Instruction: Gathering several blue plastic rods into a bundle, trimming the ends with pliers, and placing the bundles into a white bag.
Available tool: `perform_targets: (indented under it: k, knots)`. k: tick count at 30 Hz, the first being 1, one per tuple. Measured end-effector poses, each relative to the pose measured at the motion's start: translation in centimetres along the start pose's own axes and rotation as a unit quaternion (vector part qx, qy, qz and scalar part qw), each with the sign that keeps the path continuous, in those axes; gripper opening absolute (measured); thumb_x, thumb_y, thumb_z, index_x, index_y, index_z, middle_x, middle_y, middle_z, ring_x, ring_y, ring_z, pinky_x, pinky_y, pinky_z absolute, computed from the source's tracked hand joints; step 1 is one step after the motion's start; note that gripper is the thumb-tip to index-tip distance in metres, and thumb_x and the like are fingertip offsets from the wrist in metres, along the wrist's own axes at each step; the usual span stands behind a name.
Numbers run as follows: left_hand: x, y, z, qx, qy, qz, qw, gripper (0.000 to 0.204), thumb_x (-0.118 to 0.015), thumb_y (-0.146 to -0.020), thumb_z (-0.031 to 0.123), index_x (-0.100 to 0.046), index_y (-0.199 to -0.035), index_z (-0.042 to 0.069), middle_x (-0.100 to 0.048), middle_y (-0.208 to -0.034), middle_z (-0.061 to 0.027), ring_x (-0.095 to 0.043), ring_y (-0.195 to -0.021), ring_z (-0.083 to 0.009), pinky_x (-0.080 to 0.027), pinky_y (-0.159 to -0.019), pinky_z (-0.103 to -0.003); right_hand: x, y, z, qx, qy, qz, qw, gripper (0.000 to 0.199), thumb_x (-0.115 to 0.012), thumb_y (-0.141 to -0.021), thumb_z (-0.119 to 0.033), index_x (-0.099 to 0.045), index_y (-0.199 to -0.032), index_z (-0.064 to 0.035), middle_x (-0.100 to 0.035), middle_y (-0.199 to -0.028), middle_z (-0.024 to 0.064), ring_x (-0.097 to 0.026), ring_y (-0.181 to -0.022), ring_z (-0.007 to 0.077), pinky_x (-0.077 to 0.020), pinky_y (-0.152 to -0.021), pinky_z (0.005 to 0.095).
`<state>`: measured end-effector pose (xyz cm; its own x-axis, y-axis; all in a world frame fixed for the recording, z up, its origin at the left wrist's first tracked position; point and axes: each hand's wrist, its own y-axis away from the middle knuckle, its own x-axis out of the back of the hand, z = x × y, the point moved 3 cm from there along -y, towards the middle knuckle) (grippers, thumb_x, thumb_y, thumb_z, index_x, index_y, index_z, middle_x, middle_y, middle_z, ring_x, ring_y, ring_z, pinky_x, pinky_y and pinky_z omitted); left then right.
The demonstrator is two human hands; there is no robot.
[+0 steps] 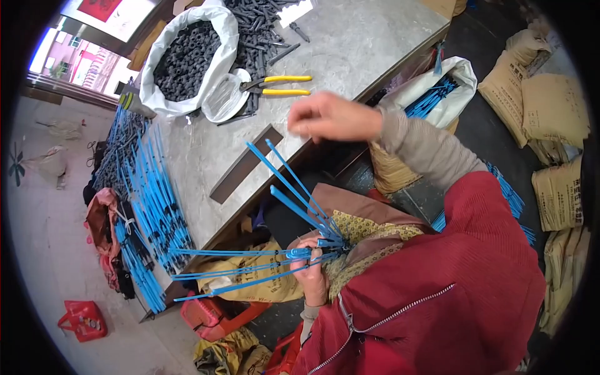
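My left hand [314, 282] is closed around the joined end of a spread bundle of thin blue rods [294, 207], low in front of my red jacket. The rods fan out toward the table and to the left from a dark hub. Above the table's near edge, my right hand [328, 117] is smeared by motion, apart from the bundle, and its fingers are unclear. Under and beside it, a dark flat bar [242, 167] lies along the table [350, 37]. Pliers with yellow handles [286, 79] rest farther back.
A white sack [147, 81] of small dark parts stands on the table beside a heap of dark rods [256, 53]. Many blue rods [150, 187] lean along its left end. To the right are an open sack of blue rods [462, 72] and stacked brown sacks [556, 109].
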<state>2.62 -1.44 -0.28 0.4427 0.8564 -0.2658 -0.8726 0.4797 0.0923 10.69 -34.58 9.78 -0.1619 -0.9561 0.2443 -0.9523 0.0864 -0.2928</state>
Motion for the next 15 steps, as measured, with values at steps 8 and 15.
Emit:
perform_targets:
  k: [8,15]
  knots:
    - [-1.2,-3.7,0.4,0.013,-0.102,-0.04,0.994,0.008,-0.062,-0.089,0.001,-0.058,-0.096,-0.001,-0.063,-0.101,-0.0135,-0.061,-0.101,-0.023,-0.047,-0.091,-0.036,14.9,-13.6,10.4,-0.032,0.311,0.149,0.938,0.018,-0.066,-0.091,-0.017,-0.066,-0.1,-0.0007,-0.065,-0.078,0.0039,-0.061,-0.063,0.0105,-0.0494,-0.056,0.0244]
    - [-0.3,-6.2,-0.8,0.094,-0.054,-0.014,0.994,0.012,-0.066,-0.089,0.004,-0.06,-0.099,-0.001,-0.063,-0.105,-0.0123,-0.061,-0.101,-0.0222,-0.048,-0.091,-0.034,16.5,-18.6,14.3,-0.157,0.545,0.235,0.79,0.047,-0.072,-0.079,-0.048,-0.072,-0.099,-0.0057,-0.072,-0.097,0.0207,-0.069,-0.094,0.0367,-0.0534,-0.086,0.046]
